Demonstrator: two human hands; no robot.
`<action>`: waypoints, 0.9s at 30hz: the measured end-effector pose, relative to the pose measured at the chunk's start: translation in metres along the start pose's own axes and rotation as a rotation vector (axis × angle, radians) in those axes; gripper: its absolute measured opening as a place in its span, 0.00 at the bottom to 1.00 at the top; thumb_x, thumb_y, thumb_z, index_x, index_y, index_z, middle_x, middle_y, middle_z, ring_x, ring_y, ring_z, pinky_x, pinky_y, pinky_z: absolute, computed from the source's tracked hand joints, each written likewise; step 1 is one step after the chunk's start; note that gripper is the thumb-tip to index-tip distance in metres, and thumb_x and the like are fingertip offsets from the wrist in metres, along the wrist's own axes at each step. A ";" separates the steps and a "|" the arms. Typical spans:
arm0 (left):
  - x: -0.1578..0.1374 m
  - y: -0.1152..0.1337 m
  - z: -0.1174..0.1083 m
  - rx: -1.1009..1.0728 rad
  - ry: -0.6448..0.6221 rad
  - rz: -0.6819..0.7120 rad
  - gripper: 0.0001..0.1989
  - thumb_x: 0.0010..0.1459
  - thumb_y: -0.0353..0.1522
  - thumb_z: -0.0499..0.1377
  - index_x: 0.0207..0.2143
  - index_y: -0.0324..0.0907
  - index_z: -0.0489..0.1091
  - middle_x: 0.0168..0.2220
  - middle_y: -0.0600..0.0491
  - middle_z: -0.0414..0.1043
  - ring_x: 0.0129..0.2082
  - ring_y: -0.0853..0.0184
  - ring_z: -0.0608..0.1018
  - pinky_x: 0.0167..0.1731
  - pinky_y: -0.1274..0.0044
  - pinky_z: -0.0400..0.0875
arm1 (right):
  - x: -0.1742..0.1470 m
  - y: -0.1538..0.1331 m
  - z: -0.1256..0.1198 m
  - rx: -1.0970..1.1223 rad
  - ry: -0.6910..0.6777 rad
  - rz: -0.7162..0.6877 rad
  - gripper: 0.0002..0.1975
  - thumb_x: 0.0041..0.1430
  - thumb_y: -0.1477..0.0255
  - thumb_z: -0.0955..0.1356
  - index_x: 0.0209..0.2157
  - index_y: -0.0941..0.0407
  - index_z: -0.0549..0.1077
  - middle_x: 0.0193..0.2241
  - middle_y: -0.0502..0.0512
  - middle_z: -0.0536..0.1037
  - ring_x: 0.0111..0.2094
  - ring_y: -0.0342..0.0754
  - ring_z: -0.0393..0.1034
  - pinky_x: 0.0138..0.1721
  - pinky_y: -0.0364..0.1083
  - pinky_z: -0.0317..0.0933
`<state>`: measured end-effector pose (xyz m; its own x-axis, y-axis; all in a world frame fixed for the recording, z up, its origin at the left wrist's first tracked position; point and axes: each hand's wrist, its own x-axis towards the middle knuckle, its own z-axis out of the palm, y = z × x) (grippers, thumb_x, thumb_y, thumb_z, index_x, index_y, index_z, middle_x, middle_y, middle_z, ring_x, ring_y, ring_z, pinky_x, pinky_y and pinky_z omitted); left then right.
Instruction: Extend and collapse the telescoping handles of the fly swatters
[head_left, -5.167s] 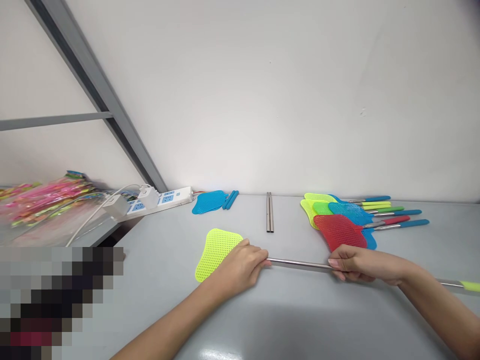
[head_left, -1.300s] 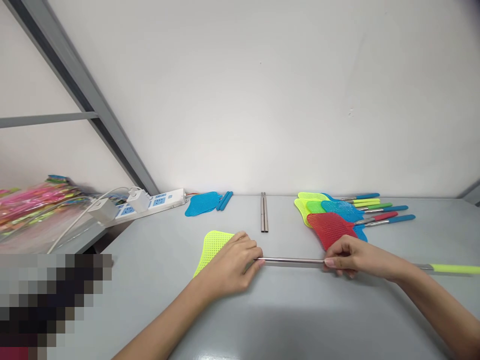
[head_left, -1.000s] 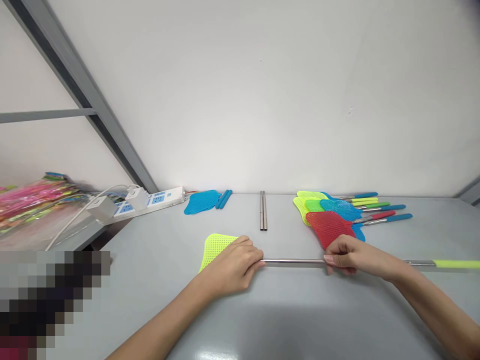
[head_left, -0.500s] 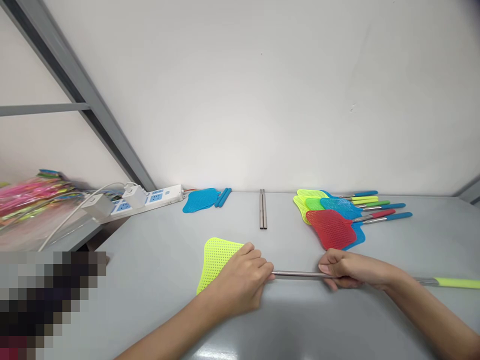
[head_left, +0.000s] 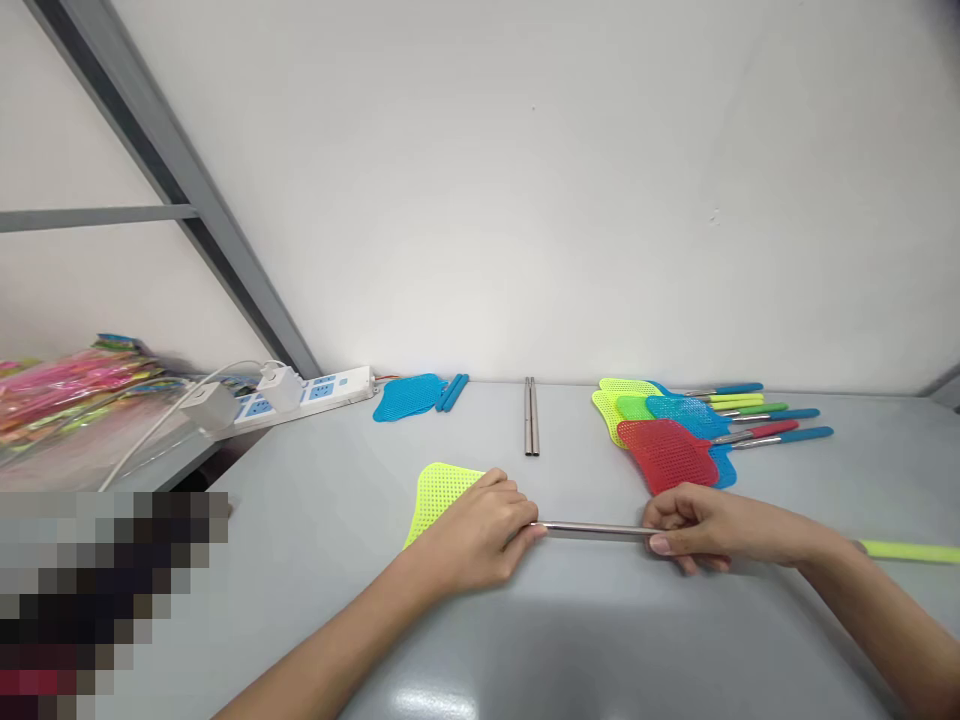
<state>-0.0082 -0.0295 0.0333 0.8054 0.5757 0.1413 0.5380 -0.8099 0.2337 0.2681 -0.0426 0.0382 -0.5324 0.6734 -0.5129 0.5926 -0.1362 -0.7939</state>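
Note:
A yellow-green fly swatter (head_left: 442,492) lies crosswise in front of me, its perforated head to the left and its yellow-green grip (head_left: 909,551) at the right edge. My left hand (head_left: 491,530) is closed where the head meets the metal shaft, hiding part of the head. Farther right, my right hand (head_left: 694,530) grips the metal shaft (head_left: 596,531) between thumb and fingers. A bare stretch of shaft shows between both hands.
Several finished-looking swatters in red (head_left: 666,455), blue, green and yellow lie at the back right. Two metal tubes (head_left: 532,415) stand mid-back, with blue swatter heads (head_left: 409,397) and blue grips (head_left: 452,392) to their left. A power strip (head_left: 330,390) and bagged colourful items (head_left: 71,390) sit left.
The swatter and both hands have risen slightly in view. My right thumb now lies along the shaft, and the shaft stretch between the hands looks thicker. The view has shifted a little.

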 end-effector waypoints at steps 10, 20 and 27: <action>0.001 -0.001 -0.005 -0.042 0.055 -0.030 0.09 0.58 0.33 0.46 0.31 0.42 0.64 0.28 0.56 0.65 0.30 0.71 0.66 0.38 0.76 0.58 | -0.004 0.005 -0.010 -0.018 0.095 -0.004 0.14 0.51 0.61 0.64 0.24 0.59 0.66 0.21 0.51 0.69 0.17 0.36 0.54 0.18 0.38 0.49; 0.003 -0.031 0.003 0.057 0.462 -0.521 0.24 0.52 0.46 0.49 0.50 0.47 0.56 0.54 0.46 0.47 0.55 0.57 0.52 0.51 0.63 0.48 | -0.005 0.003 -0.013 -0.040 0.250 -0.025 0.13 0.50 0.62 0.64 0.25 0.59 0.68 0.21 0.51 0.70 0.19 0.38 0.52 0.18 0.38 0.47; 0.000 -0.045 0.007 -0.266 0.452 -0.798 0.26 0.55 0.47 0.43 0.53 0.45 0.48 0.45 0.47 0.59 0.46 0.61 0.65 0.44 0.69 0.59 | -0.003 0.005 -0.012 -0.052 0.274 -0.039 0.17 0.50 0.58 0.63 0.22 0.58 0.65 0.21 0.50 0.69 0.18 0.38 0.51 0.19 0.39 0.47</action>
<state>-0.0305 0.0057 0.0159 0.0231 0.9812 0.1914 0.7681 -0.1400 0.6249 0.2795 -0.0370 0.0399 -0.3762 0.8497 -0.3693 0.6087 -0.0739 -0.7900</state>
